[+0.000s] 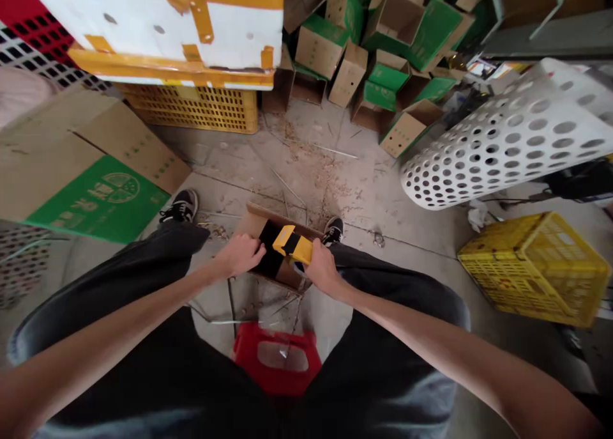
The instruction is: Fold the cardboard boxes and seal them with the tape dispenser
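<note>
A small open cardboard box (256,222) rests on the floor between my feet, with a dark, black area inside its left part. My left hand (239,255) is at the box's left end, its fingers curled over the edge. In my right hand (322,266) is a yellow tape dispenser (302,248) with a black band, held over the right part of the box. My right fingers close around its near end, and their tips are partly hidden behind it.
A red stool (242,349) is beneath me. Green-and-brown cartons (349,75) pile up ahead. A white foam box (230,30) sits on a yellow crate (230,113). To the right are a perforated white basket (498,145) and another yellow crate (498,266); a large carton (96,196) stands left.
</note>
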Action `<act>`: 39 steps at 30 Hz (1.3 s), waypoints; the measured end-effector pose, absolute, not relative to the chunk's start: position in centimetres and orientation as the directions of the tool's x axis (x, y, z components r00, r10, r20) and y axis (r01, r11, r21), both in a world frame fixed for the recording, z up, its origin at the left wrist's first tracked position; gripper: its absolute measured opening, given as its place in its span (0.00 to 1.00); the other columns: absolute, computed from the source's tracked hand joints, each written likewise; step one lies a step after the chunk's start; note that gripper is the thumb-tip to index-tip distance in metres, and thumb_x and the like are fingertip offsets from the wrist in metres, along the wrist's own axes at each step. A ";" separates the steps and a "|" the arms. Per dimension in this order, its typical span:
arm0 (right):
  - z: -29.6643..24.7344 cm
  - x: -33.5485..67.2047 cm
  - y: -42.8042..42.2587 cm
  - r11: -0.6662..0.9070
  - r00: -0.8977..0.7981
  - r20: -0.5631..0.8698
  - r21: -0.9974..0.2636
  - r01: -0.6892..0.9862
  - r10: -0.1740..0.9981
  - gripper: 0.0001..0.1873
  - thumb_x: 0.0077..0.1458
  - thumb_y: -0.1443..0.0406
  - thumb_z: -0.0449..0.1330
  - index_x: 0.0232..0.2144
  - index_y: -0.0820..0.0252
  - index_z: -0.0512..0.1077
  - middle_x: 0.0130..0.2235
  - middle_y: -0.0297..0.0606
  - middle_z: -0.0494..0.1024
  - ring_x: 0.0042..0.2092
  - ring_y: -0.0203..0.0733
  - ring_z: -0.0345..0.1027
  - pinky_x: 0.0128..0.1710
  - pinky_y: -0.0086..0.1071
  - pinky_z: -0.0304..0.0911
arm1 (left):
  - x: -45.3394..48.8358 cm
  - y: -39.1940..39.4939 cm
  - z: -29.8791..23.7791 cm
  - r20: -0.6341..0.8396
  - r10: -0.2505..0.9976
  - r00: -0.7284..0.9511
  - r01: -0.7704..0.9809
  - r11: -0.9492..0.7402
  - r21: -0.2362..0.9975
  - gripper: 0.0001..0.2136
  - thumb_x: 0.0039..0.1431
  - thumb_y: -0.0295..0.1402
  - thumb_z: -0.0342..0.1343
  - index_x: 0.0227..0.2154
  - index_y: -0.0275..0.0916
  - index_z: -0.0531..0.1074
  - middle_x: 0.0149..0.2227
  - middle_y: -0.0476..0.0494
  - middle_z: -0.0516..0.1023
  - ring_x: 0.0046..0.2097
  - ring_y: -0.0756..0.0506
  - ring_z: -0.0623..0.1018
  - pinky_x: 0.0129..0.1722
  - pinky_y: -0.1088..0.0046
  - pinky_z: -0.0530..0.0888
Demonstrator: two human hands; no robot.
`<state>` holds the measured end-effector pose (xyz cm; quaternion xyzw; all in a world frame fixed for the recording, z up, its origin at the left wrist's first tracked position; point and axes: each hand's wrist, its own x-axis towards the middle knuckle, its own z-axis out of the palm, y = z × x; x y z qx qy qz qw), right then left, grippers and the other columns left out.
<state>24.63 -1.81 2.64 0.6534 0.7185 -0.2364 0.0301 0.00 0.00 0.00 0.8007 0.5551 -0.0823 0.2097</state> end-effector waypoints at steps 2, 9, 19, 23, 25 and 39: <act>3.1 24.0 -1.6 0.053 -0.152 -0.376 -0.260 0.964 0.914 0.20 0.53 0.70 0.64 0.46 0.63 0.62 0.48 0.51 0.77 0.50 0.51 0.73 0.46 0.36 0.63 | 0.1 0.3 0.0 -0.383 0.841 0.381 0.920 -0.305 0.245 0.26 0.71 0.38 0.36 0.32 0.32 0.79 0.36 0.26 0.81 0.41 0.37 0.81 0.47 0.58 0.75; 3.6 21.5 -1.1 0.025 -0.098 -0.381 -0.192 0.981 0.919 0.20 0.54 0.71 0.64 0.48 0.68 0.64 0.48 0.57 0.76 0.50 0.56 0.74 0.47 0.40 0.65 | -0.6 0.0 0.2 -0.408 0.764 0.500 0.854 -0.355 0.381 0.21 0.69 0.35 0.41 0.27 0.38 0.78 0.31 0.32 0.80 0.37 0.40 0.80 0.46 0.60 0.74; 4.8 19.8 -0.5 -0.014 -0.110 -0.354 -0.329 0.944 0.929 0.25 0.53 0.62 0.67 0.48 0.68 0.65 0.47 0.58 0.78 0.50 0.57 0.75 0.47 0.40 0.67 | -0.6 -0.1 -1.0 -0.375 0.576 0.726 0.686 -0.579 0.441 0.25 0.72 0.44 0.39 0.32 0.37 0.78 0.35 0.32 0.80 0.40 0.41 0.79 0.49 0.60 0.74; 10.2 19.9 2.1 -0.149 -0.052 -0.357 -0.512 0.846 0.933 0.27 0.49 0.55 0.68 0.46 0.66 0.68 0.42 0.54 0.81 0.45 0.56 0.77 0.40 0.37 0.69 | -0.4 1.0 -1.3 -0.413 0.593 0.691 0.722 -0.544 0.426 0.27 0.72 0.42 0.36 0.28 0.37 0.78 0.33 0.30 0.80 0.38 0.41 0.79 0.52 0.56 0.73; 12.8 20.5 3.8 -0.148 -0.028 -0.288 -0.571 0.808 0.957 0.25 0.48 0.56 0.68 0.44 0.64 0.71 0.42 0.52 0.81 0.46 0.56 0.77 0.40 0.36 0.69 | -0.3 1.3 -1.2 -0.410 0.606 0.682 0.731 -0.536 0.423 0.28 0.72 0.42 0.35 0.26 0.38 0.78 0.32 0.28 0.80 0.37 0.40 0.79 0.51 0.55 0.74; 11.6 22.8 9.0 -0.364 0.221 -0.332 -0.468 0.805 0.917 0.22 0.49 0.59 0.66 0.45 0.66 0.78 0.46 0.54 0.82 0.50 0.57 0.78 0.42 0.34 0.71 | 0.5 3.1 -2.2 -0.260 0.646 0.717 0.691 -0.707 0.148 0.28 0.74 0.36 0.37 0.24 0.34 0.78 0.27 0.32 0.80 0.29 0.43 0.78 0.34 0.65 0.72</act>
